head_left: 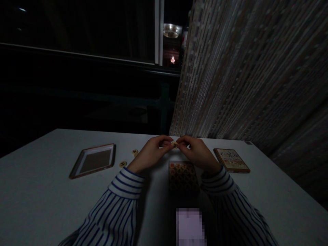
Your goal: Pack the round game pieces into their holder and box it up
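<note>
Between the fingertips of my left hand (156, 149) and my right hand (194, 150) is a round Chinese chess piece (174, 145), its dark character facing up at me. Both hands pinch it from opposite sides, above the far part of the table. Just below them stands an open box (183, 176) filled with rows of similar pieces; red characters show on the far rows, while the near rows lie in shadow. Left of my left wrist, a loose piece (123, 164) rests on the table, with another piece (135, 151) farther back, close to my forearm.
A shallow tray-like lid (92, 160) lies at the left of the white table (46, 177). To the right is a flat printed box or lid (232, 160). A string curtain (230, 68) hangs behind the table's right side. A pixelated pale patch (190, 227) covers something at the near edge.
</note>
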Tool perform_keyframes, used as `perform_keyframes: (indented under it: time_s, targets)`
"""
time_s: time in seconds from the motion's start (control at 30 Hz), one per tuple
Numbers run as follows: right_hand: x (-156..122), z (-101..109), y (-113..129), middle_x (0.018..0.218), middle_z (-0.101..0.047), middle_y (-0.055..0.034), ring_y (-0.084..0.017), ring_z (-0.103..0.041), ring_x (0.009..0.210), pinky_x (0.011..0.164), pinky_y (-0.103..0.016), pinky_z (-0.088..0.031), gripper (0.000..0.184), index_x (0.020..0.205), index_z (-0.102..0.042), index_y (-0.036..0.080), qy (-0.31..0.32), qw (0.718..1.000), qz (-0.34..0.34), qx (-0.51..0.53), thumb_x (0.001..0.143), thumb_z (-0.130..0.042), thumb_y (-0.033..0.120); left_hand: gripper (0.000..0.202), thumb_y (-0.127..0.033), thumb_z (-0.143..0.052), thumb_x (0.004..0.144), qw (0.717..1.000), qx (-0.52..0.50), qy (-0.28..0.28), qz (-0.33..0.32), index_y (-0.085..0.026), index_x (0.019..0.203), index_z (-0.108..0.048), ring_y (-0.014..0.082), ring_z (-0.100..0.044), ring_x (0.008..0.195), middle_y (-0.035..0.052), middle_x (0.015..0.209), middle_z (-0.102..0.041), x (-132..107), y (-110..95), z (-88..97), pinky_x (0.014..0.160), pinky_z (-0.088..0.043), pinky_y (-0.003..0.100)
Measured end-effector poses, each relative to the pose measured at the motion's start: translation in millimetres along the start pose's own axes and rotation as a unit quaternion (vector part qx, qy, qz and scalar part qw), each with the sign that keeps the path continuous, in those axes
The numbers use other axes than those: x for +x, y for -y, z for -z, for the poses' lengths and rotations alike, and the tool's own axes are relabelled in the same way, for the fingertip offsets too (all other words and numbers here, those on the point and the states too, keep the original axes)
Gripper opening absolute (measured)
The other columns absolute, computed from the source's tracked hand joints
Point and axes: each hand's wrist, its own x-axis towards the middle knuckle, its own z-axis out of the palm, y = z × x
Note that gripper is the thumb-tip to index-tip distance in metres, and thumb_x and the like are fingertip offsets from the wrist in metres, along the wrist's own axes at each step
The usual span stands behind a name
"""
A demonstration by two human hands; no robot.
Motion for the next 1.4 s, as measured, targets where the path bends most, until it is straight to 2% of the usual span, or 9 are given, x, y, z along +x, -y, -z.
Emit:
perform_keyframes:
  time_s: [0.57, 0.87, 1.4]
  targets:
    - [-0.3, 1.5, 0.2, 0.081, -0.068, -0.0023, -0.015, -0.061, 0.075, 0.064, -0.025, -0.041, 0.016, 0.089, -0.064, 0.019, -0.004, 1.0, -0.004, -0.021, 0.08, -0.052, 0.025, 0.025, -0.032, -0.053, 0.08, 0.999, 0.04, 0.015, -0.031, -0.014, 0.093, -0.065, 0.0168, -0.061, 0.087, 0.0053, 0.093, -0.068, 0.0, -1.0, 0.9, 0.081, -0.046, 0.03]
    - [0.9, 0.3, -0.5, 0.081, -0.067, -0.0025, -0.015, -0.06, 0.076, 0.066, -0.025, -0.042, 0.016, 0.088, -0.065, 0.019, 0.002, 1.0, 0.003, -0.024, 0.08, -0.052, 0.024, 0.03, -0.034, -0.053, 0.079, 0.998, 0.046, 0.025, -0.019, -0.016, 0.097, -0.067, 0.0199, -0.061, 0.092, 0.0058, 0.099, -0.069, 0.6, -1.7, 0.6, 0.086, -0.045, 0.034]
    - [0.1, -2.0, -2.4, 0.08, -0.067, -0.0019, -0.015, -0.06, 0.075, 0.066, -0.025, -0.042, 0.015, 0.086, -0.065, 0.02, 0.004, 0.999, 0.012, -0.031, 0.079, -0.052, 0.024, 0.03, -0.034, -0.052, 0.079, 0.997, 0.044, 0.051, -0.027, -0.016, 0.099, -0.066, 0.019, -0.061, 0.093, 0.0055, 0.099, -0.068, -1.0, -5.0, 0.8, 0.086, -0.045, 0.032]
